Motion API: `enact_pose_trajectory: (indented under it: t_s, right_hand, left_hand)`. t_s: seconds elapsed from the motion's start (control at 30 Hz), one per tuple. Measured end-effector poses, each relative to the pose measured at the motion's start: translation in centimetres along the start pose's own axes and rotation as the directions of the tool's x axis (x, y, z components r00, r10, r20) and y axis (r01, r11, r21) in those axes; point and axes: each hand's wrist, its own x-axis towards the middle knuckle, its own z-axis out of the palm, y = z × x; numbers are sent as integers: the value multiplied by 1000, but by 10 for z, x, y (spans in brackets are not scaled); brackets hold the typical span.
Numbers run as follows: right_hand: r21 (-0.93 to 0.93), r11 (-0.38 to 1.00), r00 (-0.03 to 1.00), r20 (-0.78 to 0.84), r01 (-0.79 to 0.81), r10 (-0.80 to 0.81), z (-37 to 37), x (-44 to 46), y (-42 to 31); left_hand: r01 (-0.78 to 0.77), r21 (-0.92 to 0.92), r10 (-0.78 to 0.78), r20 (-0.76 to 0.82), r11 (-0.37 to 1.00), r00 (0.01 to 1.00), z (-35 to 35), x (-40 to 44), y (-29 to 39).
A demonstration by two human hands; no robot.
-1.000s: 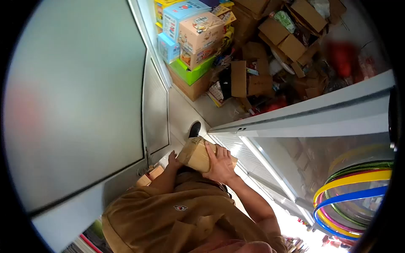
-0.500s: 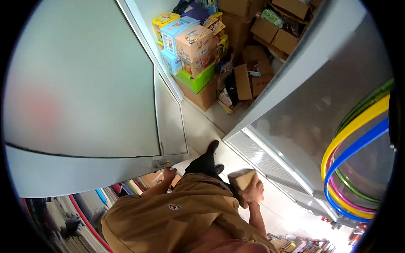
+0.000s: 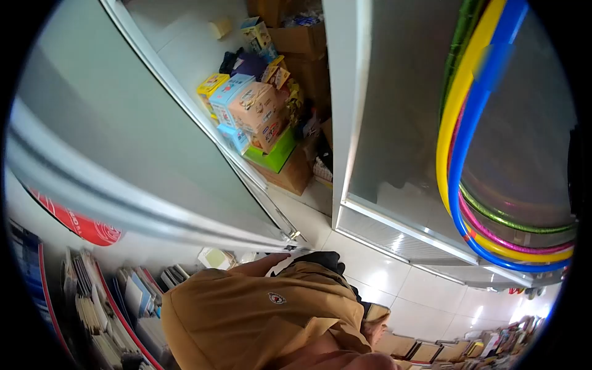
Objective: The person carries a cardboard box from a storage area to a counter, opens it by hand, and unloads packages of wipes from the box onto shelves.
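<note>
My left hand (image 3: 279, 259) is at the edge of the frosted glass door (image 3: 185, 179), just below its metal handle (image 3: 295, 236); its fingers are too small and partly hidden to make out. Low at my right side, my right hand (image 3: 375, 333) is closed on a small cardboard box (image 3: 378, 314). Part of that box and most of the fingers are hidden by my brown shirt (image 3: 259, 311).
Beyond the doorway stand stacked cartons, a peach one (image 3: 254, 106) over a green box (image 3: 274, 153). Coloured hoops (image 3: 457, 160) hang on the right glass panel. Shelves of books (image 3: 92, 308) line the left, and more books (image 3: 481, 345) are at lower right.
The door has swung further across the doorway, my left hand at its edge. My view has turned, and my right hand with the cardboard box is lower and closer to my body.
</note>
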Motion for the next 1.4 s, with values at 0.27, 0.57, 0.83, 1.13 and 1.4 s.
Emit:
enact_pose_trajectory:
  t_s: [0.27,0.57,0.83,1.13,1.4]
  right_hand:
    - [94,978,982,65,-186,180,22,-31,-18]
    - [260,865,903,149,-428,402,29,-75,-19]
    - [409,619,731,223,-670,645,66,-128,47]
    - [432,465,610,304,-773,731,57,-68,135]
    - [372,491,614,412,-788,673,-13,16,270]
  left_hand:
    - [-87,-94,48,-352,992,935,-22,6,159]
    - [-208,410,270,-99,888,958,-15,76,212]
    - [-110,190,184,-438,976,880,-10,126,214]
    - [-14,397,372,-848,918,377,38,136,275]
    - [123,453,265,-698,883,666,210,86,319]
